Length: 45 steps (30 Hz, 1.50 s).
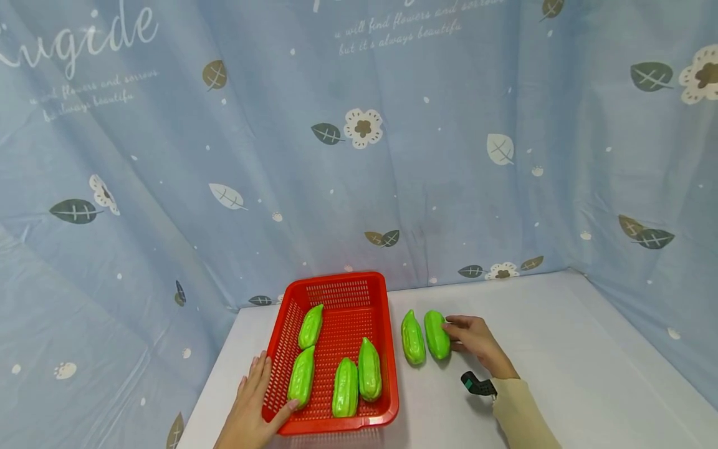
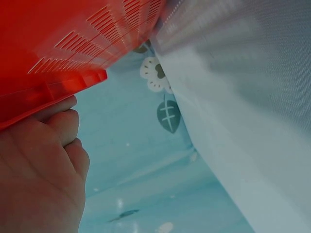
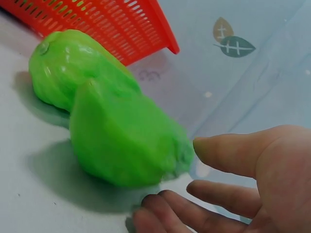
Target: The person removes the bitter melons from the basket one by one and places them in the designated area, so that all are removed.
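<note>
My right hand (image 1: 475, 340) is at the right side of a glossy green bitter melon (image 1: 437, 335) lying on the table. In the right wrist view the thumb (image 3: 226, 151) reaches the melon's end, and the loosely bent fingers are not wrapped round it. A second bitter melon (image 1: 412, 338) lies just left of it, tip pointing away. My left hand (image 1: 253, 402) rests along the left rim of a red plastic basket (image 1: 391, 349), fingers fairly straight, thumb over the near corner. Inside the basket lie several bitter melons (image 1: 346, 388); some sit along its left wall.
The white table (image 1: 583, 355) extends to the right of the basket. A black device (image 1: 477, 384) sits at the right wrist. Blue printed curtains (image 1: 437, 187) hang behind the table and along both sides.
</note>
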Each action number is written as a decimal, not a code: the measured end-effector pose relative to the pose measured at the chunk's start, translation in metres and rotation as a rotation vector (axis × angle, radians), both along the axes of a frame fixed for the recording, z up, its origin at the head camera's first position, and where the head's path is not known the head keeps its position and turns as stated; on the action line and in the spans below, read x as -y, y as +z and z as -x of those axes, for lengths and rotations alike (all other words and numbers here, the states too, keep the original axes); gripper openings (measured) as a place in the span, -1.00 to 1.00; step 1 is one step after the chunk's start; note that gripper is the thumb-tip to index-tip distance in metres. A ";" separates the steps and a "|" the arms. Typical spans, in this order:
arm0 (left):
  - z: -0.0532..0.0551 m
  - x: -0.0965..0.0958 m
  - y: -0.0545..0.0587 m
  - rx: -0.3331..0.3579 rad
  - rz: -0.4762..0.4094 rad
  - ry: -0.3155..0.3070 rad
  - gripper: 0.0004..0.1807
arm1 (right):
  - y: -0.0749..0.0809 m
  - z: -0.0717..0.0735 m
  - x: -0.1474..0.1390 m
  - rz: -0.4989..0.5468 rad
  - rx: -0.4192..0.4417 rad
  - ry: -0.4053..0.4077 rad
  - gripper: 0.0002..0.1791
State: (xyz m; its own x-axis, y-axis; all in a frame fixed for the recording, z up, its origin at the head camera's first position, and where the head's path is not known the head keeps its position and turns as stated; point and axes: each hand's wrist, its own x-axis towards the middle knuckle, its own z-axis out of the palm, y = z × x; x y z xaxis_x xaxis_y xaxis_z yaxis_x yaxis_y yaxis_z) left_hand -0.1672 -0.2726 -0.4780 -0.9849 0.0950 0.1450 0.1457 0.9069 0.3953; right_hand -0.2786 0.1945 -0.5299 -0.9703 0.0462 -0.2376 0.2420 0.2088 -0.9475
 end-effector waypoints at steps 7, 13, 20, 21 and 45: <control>-0.003 0.001 -0.003 -0.008 -0.010 0.004 0.20 | 0.005 -0.003 -0.008 -0.048 -0.014 -0.004 -0.37; -0.004 0.002 -0.002 -0.001 -0.002 0.012 0.20 | 0.013 -0.004 -0.010 -0.075 -0.032 -0.010 -0.37; -0.005 0.002 -0.003 -0.011 -0.006 0.008 0.20 | 0.024 -0.007 -0.009 -0.092 -0.086 -0.012 -0.36; -0.005 0.002 -0.003 -0.010 0.000 0.011 0.20 | 0.026 -0.008 -0.009 -0.094 -0.091 -0.010 -0.36; -0.002 0.000 -0.004 -0.118 0.082 -0.009 0.15 | 0.112 -0.027 0.042 -0.026 -0.325 0.123 -0.46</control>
State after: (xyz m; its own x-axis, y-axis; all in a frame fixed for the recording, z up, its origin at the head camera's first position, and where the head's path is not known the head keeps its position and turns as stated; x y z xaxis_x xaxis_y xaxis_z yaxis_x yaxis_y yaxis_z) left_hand -0.1652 -0.2726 -0.4821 -0.9605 0.1196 0.2511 0.1947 0.9339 0.3000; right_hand -0.2517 0.1526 -0.4179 -0.9936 -0.0739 0.0849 -0.1005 0.2424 -0.9649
